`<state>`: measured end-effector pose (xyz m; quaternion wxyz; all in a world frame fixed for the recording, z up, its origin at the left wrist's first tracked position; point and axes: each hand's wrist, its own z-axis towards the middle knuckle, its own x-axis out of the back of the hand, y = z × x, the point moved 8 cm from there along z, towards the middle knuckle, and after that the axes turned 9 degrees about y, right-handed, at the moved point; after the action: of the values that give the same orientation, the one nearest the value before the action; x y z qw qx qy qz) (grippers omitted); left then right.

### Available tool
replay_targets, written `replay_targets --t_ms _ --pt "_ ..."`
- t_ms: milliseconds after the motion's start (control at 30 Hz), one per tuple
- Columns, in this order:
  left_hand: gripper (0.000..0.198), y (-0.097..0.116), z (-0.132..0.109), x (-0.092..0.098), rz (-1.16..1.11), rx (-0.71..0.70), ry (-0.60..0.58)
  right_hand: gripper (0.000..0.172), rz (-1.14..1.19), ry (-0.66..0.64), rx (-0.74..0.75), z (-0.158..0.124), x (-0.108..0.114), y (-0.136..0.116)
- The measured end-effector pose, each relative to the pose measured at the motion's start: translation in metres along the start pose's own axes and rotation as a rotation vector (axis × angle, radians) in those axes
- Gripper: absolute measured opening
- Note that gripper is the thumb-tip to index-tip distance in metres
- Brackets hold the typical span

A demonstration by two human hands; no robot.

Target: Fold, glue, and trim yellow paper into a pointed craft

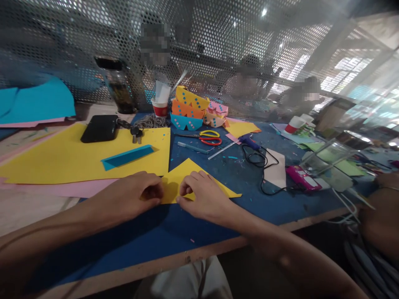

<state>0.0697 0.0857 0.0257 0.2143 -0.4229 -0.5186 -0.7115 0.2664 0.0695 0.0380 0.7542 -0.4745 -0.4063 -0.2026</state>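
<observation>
1. The blue-topped surface with a pale wooden front edge [174,232] carries paper scraps and runs beneath a silvery perforated metal screen [109,29]; blurred people show through its holes.
2. Bright, hazy windows [352,70] stand at upper right; another person's arm [380,224] is at the right edge.
3. The pointed yellow paper piece [172,182] lies on the surface, between and under the hands.
4. The left hand [134,193] is at its left end, the right hand [202,193] over its middle. Each grip is narrow, fingers curled towards the thumb; I cannot tell whether either pinches the paper.
5. Just beyond the left hand, a folded blue paper strip [127,158] and a flat black rectangular device [99,128] rest on a large yellow paper sheet [68,153].
6. Any print on the red-and-white paper cup [160,110] or the magenta box with pale panels [303,178] is too small to read.
</observation>
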Motion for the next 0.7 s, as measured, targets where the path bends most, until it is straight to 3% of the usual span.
replay_targets --t_ms 700 --pt "0.016 -0.022 -0.009 0.004 -0.099 0.006 -0.026 0.018 0.004 -0.027 -0.031 -0.001 0.002 -0.002"
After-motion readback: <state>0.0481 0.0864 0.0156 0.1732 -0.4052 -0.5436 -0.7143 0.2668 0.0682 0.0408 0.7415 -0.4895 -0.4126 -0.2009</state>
